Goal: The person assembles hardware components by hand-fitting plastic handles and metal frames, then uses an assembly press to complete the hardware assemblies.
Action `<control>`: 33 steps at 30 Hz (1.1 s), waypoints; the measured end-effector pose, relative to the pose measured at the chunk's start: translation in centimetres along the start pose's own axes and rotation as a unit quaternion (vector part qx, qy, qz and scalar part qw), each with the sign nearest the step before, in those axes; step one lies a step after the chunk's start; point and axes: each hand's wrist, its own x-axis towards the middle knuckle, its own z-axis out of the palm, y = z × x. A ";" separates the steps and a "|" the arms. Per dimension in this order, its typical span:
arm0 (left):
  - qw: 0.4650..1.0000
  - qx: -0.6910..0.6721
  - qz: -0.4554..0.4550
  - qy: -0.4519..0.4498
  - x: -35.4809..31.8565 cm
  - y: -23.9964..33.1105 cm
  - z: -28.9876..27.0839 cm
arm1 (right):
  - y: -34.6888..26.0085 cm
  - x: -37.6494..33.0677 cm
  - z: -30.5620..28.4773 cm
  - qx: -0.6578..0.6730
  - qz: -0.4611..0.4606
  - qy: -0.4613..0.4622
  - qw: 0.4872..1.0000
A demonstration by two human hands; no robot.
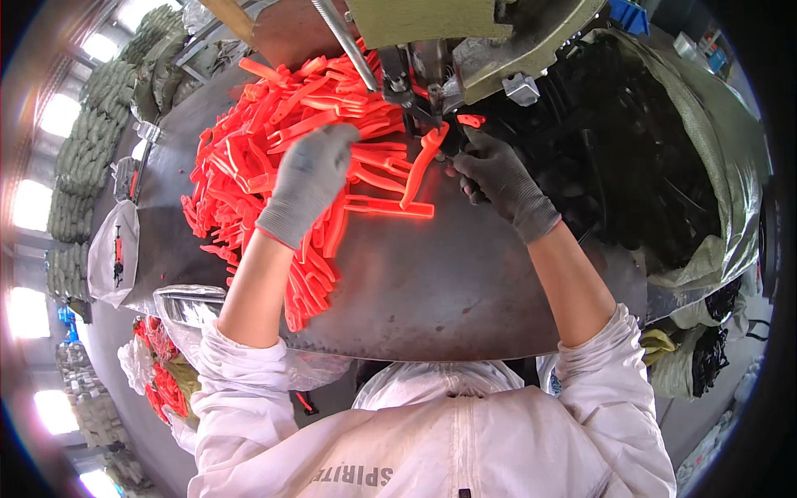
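Note:
My left hand (314,170), in a grey knit glove, is over a heap of red-orange plastic handles (241,158). Its fingers bend down out of sight, so whether they grip one cannot be seen. One red handle (425,164) slants beneath the head of a metal press (433,95), its upper end at the tooling. Just right of it, my gloved right hand (504,176) has its fingers curled closed. What they hold is too dark to make out. A small red piece (471,120) shows just above those fingers.
A dark metal table (432,290) carries the heap. On the right, an open woven sack (730,183) holds many black parts (631,158). The press frame (432,18) overhangs the far edge. Stacked sacks (91,133) line the left wall, and a bag of red parts (166,382) sits below the table.

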 end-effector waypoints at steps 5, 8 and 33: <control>0.964 0.226 0.083 -0.116 -1.5 0.9 2.1 | -0.8 -0.7 0.2 -0.035 -0.007 0.008 0.999; 0.958 0.225 0.125 -0.129 -1.4 -0.4 2.5 | -2.5 -1.2 0.4 -0.009 -0.020 -0.002 1.000; 0.731 -0.628 -0.238 -0.119 -5.5 10.8 5.4 | -0.9 -1.8 -5.3 -0.542 -0.325 0.178 0.754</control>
